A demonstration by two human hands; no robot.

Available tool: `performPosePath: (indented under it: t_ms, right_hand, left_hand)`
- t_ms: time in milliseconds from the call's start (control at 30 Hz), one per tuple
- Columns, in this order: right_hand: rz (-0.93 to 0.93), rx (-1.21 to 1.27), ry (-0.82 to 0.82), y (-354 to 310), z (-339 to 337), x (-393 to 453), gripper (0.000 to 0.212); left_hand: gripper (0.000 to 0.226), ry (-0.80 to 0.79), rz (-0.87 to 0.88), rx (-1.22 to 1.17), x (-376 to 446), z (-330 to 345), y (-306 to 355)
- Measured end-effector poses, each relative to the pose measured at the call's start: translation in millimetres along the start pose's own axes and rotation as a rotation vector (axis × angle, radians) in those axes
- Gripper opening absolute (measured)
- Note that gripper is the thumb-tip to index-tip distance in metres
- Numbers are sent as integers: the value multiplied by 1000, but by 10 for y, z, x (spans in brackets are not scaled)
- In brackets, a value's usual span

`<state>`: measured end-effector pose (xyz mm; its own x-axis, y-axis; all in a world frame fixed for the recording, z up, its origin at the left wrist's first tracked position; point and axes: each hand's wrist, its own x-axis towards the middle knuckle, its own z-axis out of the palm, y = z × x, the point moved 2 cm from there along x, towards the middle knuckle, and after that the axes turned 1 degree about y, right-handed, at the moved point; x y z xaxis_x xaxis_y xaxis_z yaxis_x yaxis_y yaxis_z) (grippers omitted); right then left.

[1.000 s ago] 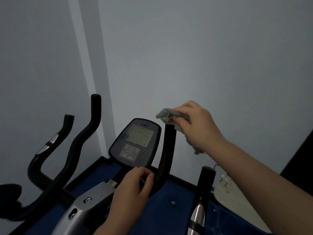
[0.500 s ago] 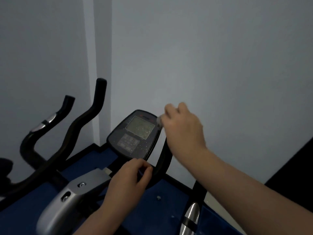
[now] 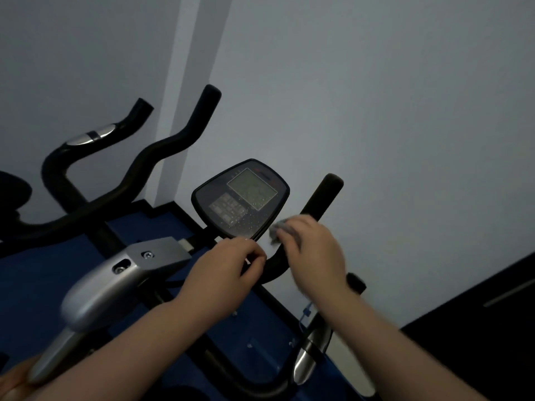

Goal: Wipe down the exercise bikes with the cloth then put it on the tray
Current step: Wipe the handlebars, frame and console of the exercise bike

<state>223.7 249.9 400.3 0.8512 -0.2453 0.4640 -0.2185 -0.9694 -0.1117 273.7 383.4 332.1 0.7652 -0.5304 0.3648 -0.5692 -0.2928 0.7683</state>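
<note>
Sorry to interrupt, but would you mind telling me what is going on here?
A person is wiping down an exercise bike. The right hand holds a grey cloth against the black handlebar, low on the upright grip beside the console. The left hand grips the handlebar's lower curve just under the console. The console is speckled with what look like droplets. No tray is in view.

Grey cloth [image 3: 278, 230] bunched against black handlebar [image 3: 318, 206]
</note>
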Motion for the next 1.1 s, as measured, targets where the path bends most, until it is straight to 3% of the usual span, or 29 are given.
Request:
performPosePath:
  t_ms: [100,233,367,500,567,733,833,900,967,1100]
  right_hand:
    - [38,325,-80,9,34,-92,15]
    - [-17,141,77,128,-147,-13,17]
    - [212,325,221,-191,212,-505,20]
    - [112,474,115,-454,302,-763,20]
    - [52,471,43,-315,144,-587,18]
    - [255,265,224,-205,101,-522,22]
    - [123,371,155,-641,349,-828,23]
    - [-23,531,-20,-763,359,-867,23]
    - [-162,540,-129,-703,250,-749,21]
    - [-72,379,100,-457,146,-551,22]
  left_hand:
    - [20,-8,50,2,-123,-60,-34]
    - [21,10,58,-27,-267,-125,-73]
    - [23,16,48,-31,-332,-154,-99]
    - [22,68,3,-43,-438,-212,-139]
    - [23,103,-40,-60,-498,-262,-160]
    - [29,120,-125,-33,-684,-370,-143]
    - [27,187,-174,4,-824,-435,-131]
    - [31,256,-232,-10,-958,-488,-133]
    - [30,301,-324,-10,-1110,-518,-130]
    - [21,401,-436,21,-1364,-446,-59]
